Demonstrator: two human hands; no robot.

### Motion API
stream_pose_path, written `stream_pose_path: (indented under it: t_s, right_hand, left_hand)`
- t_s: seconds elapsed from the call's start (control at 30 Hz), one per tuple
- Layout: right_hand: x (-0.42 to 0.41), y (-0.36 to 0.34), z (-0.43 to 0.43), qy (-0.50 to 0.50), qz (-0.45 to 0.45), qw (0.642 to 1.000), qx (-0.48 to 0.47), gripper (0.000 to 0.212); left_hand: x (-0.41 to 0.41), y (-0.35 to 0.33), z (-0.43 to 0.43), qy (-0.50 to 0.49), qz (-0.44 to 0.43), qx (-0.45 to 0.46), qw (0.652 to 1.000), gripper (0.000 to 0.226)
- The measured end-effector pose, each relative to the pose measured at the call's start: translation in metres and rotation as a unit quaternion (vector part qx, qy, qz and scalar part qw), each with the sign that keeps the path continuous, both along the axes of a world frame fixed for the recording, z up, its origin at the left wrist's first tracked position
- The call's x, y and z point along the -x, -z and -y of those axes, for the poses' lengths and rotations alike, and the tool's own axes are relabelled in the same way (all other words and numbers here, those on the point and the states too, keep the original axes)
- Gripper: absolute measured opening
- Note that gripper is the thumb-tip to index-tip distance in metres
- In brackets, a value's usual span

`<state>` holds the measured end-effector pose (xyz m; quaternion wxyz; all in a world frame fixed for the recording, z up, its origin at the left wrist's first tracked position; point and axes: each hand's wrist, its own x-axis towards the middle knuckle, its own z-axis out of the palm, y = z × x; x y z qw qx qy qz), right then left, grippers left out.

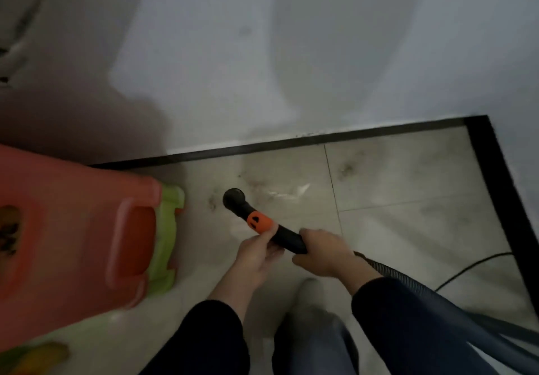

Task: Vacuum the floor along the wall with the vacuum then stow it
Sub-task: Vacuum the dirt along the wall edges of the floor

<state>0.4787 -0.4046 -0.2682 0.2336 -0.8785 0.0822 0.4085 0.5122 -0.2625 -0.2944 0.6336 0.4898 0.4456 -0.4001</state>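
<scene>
Two bare hands hold a black vacuum wand [280, 233] over a pale tiled floor [408, 199], seen from above by a head-worn camera. The left hand [256, 255] pinches the wand from below, just behind an orange collar [259, 221], its thumb lying up against that collar. The right hand [323, 253] is wrapped fully around the wand farther back, where a ribbed hose [385, 272] leaves it and runs off to the lower right. Both arms wear dark sleeves.

The wand's long axis runs from the right hand up and to the left, ending in a round black nozzle [234, 197]. The nozzle sits ahead of both hands, near the floor, with the left hand the nearer of the two. Whether it touches the tile cannot be told. It lies short of the black skirting strip [291, 142] at the foot of the white wall [262, 53], so the wall edge is straight ahead of it.

Dark dust smudges [347, 169] show on the tiles between nozzle and skirting and off to the right toward the corner, so the sweep looks unfinished. A red plastic stool [73, 229] stands close on the left, and a thin black cable [472, 266] lies on the right.
</scene>
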Motion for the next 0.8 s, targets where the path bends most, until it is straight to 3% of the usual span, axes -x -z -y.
stream_pose_path:
  t_s: [0.3,0.43,0.53,0.63,0.8]
  right_hand:
    - [-0.002,0.121,-0.020,0.040,0.007,0.999,0.025,0.022]
    - [-0.023,0.163,-0.011,0.033,0.031,0.998,0.045,0.019]
    - [-0.035,0.190,-0.010,0.039,0.053,0.997,0.050,0.017]
    - [-0.041,0.205,-0.017,0.023,0.078,0.995,0.055,0.016]
    - [-0.034,0.206,-0.037,-0.007,0.101,0.992,0.077,0.021]
  left_hand:
    - [-0.014,0.118,-0.017,0.060,0.033,0.019,0.997,0.039]
    - [-0.032,0.167,-0.009,0.044,0.071,0.042,0.996,0.041]
    - [-0.043,0.197,-0.008,0.026,0.099,0.070,0.992,0.030]
    - [-0.043,0.216,-0.013,0.006,0.132,0.081,0.988,0.017]
    - [-0.043,0.224,-0.048,-0.047,0.145,0.071,0.986,0.018]
